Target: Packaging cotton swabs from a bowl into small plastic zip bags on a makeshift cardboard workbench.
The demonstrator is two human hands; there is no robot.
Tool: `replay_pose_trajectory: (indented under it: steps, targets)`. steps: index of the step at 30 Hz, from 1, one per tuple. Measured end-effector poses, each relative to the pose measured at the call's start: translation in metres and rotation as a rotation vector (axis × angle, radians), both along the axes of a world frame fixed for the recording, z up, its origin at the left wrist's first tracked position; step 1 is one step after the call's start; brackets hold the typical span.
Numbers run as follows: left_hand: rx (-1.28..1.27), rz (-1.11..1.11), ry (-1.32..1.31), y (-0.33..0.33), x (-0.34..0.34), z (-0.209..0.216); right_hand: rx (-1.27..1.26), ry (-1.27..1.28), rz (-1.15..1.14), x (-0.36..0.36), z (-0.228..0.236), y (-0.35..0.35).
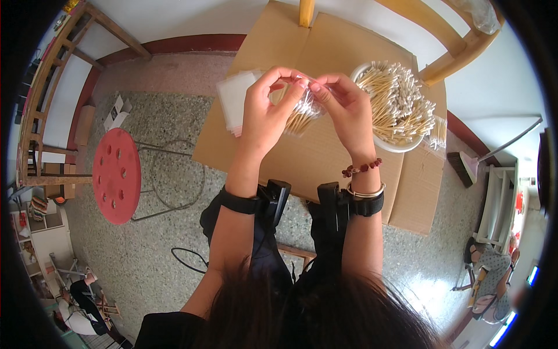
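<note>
My left hand (264,107) and my right hand (351,110) pinch the top edge of a clear plastic bag (308,107) between thumbs and forefingers. Wooden cotton swabs (299,123) with white tips fill the lower part of this bag, which hangs over the cardboard (279,43). To the right of my right hand stands a white bowl (400,148) heaped with loose cotton swabs (395,104). A flat stack of clear bags (231,107) lies left of my left hand. Beyond the bowl's right side is a bundle of swabs (438,132), partly hidden by it.
A wooden chair (447,68) stands at the far right of the cardboard. On the left is a red round stool (117,174) with metal legs. A broom (464,168) leans at the right. Two other people (81,311) (493,276) sit at the lower corners.
</note>
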State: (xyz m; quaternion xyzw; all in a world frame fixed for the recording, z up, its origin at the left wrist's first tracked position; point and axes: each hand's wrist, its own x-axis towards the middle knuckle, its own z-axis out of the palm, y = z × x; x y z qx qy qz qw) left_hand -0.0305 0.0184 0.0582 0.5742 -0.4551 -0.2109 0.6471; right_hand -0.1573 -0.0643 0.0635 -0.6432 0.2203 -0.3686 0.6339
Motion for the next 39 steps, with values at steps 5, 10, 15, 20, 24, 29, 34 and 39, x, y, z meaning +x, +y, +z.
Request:
replay_pose_trajectory:
  steps: [5,10,15,20,24,29,34,39]
  targets:
    - [0.017,-0.022,0.034,0.0004,0.0006,0.0005,0.001,-0.008,-0.011,-0.0004,0.0007,0.0006]
    - [0.040,-0.017,0.014,-0.0005,0.0007,-0.0010,-0.048,0.021,-0.050,0.0001,-0.0027,-0.0003]
    - [0.029,0.011,-0.020,-0.0012,-0.0005,-0.0007,-0.091,0.044,-0.075,-0.0001,-0.0036,-0.0008]
    - [0.026,0.029,-0.059,-0.0007,-0.0006,0.0001,-0.090,0.051,-0.077,0.0004,-0.0017,0.0009]
    - [0.020,0.043,-0.083,-0.0015,-0.0017,-0.0012,-0.107,0.055,-0.072,-0.0007,0.0003,0.0016]
    - [0.044,0.029,-0.036,-0.0017,-0.0010,-0.0029,-0.098,0.067,-0.067,-0.0013,-0.0003,0.0005]
    - [-0.038,-0.002,0.087,-0.0025,-0.0032,-0.0030,-0.166,0.048,-0.133,-0.0018,-0.0028,-0.0026]
    - [-0.026,0.003,0.063,-0.0022,-0.0036,-0.0018,-0.254,0.125,-0.163,-0.0035,-0.0023,-0.0034]
